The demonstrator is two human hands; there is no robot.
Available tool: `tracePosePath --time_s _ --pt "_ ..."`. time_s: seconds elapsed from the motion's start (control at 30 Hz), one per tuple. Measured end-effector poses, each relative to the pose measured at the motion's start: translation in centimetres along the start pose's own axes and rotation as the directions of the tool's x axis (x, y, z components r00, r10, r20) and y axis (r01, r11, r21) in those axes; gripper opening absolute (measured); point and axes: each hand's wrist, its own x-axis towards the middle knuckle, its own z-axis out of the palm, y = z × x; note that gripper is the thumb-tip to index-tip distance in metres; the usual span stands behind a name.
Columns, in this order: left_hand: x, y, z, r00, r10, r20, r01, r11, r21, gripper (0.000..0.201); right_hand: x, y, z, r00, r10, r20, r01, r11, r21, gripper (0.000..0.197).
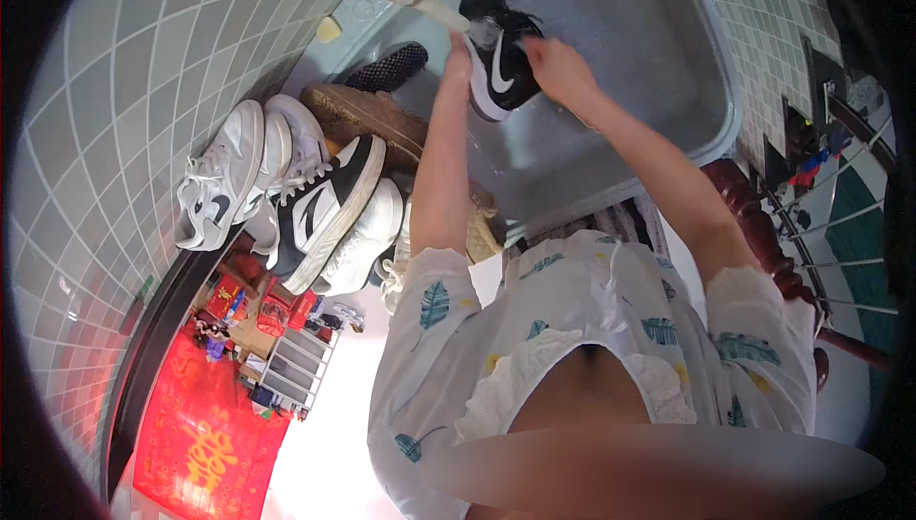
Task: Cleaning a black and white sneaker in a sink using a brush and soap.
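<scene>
A black shoe (515,76) with a white sole and a white curved mark on its side is tilted over the grey sink (611,153). Water from the tap hose (439,12) splashes onto its upper part. My left hand (459,60) grips the shoe along the sole side, and its fingertips are hidden behind it. On the opposite side, my right hand (561,73) has its fingers closed at the shoe's opening and laces. Those fingers are slightly blurred.
Left of the sink stand several shoes: a white pair (224,172), a black-and-white sneaker (334,210), a white shoe (367,234) and a brown shoe (367,119). A dark dotted item (386,69) lies at the sink's left rim. Dark railings (754,224) are on the right.
</scene>
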Motion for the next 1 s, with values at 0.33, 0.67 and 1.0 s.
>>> tracePosePath --time_s 0.33,0.67,1.0 --pt "-1.5 2.1 0.9 0.997 -0.059 -0.043 0.061 0.997 0.040 0.065 -1.2 -0.1 -1.6 0.996 -0.058 0.063 0.058 0.998 0.006 0.030" --pt "2.2 0.6 -2.0 0.998 0.012 0.060 -0.009 0.999 -0.052 0.064 -1.1 0.6 -1.4 0.991 -0.125 0.042 0.122 0.989 0.082 0.026" --pt "2.5 -0.1 -1.1 0.994 -0.030 0.105 0.042 0.993 -0.112 0.066 -1.0 0.7 -2.5 0.989 -0.134 0.062 0.132 0.990 0.043 0.024"
